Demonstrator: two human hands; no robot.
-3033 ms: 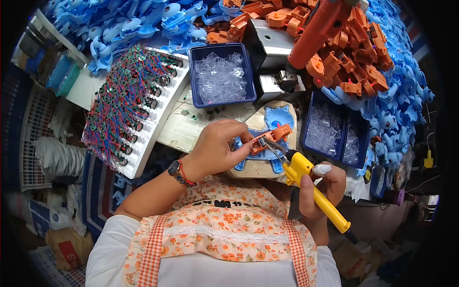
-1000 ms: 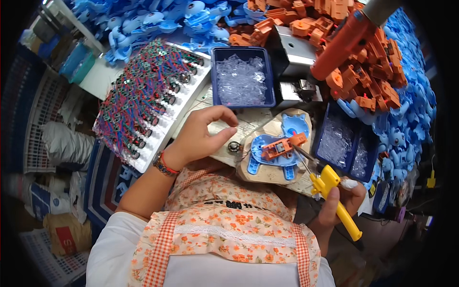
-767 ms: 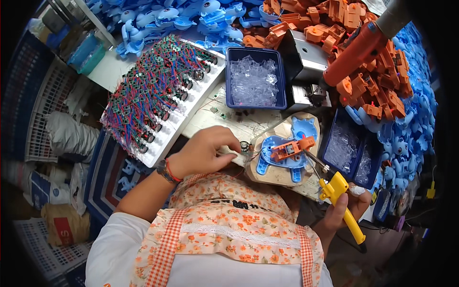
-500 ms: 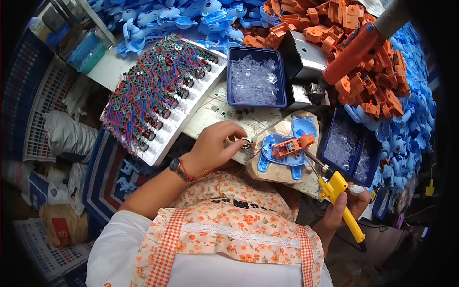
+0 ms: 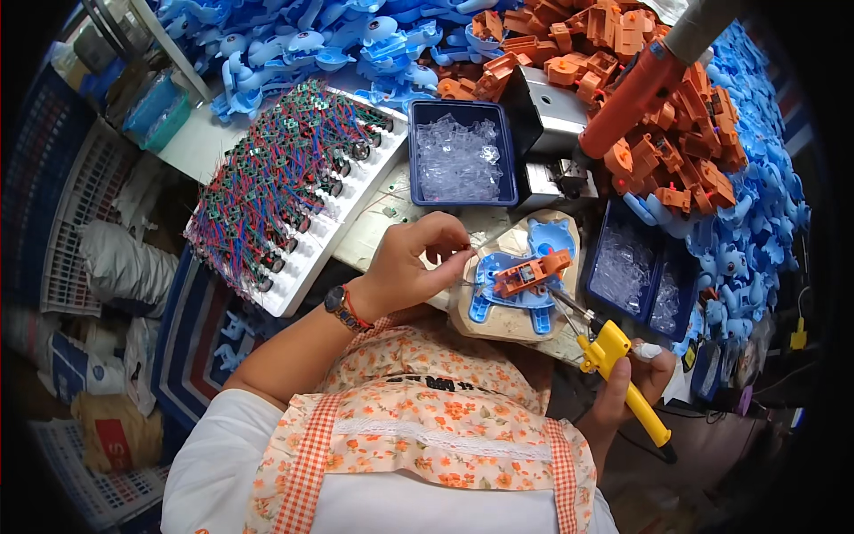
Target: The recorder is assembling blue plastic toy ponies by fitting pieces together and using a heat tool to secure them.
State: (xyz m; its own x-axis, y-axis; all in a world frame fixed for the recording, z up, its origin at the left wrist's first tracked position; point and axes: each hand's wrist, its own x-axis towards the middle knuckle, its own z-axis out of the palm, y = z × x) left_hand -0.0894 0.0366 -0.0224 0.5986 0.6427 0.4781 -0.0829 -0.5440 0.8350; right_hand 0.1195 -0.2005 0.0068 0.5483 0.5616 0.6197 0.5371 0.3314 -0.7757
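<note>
My left hand [image 5: 416, 267] pinches a small part with thin wires right beside a blue toy shell [image 5: 516, 283] that lies on a beige jig block [image 5: 498, 320]. An orange plastic piece [image 5: 532, 271] rests on top of the blue shell. My right hand [image 5: 633, 384] grips a yellow-handled soldering iron [image 5: 623, 383], and its metal tip points up-left to the orange piece.
A white tray of red, blue and green wired parts [image 5: 294, 182] sits to the left. Blue bins of clear plastic pieces [image 5: 461, 156] [image 5: 636, 276] stand behind and to the right. Heaps of blue shells [image 5: 302, 44] and orange parts [image 5: 623, 53] fill the back. An orange tool [image 5: 640, 84] hangs overhead.
My left hand left the orange piece, reached out to the table left of the jig, picked up a small wired part and brought it back to the blue shell. The iron dropped slightly.
</note>
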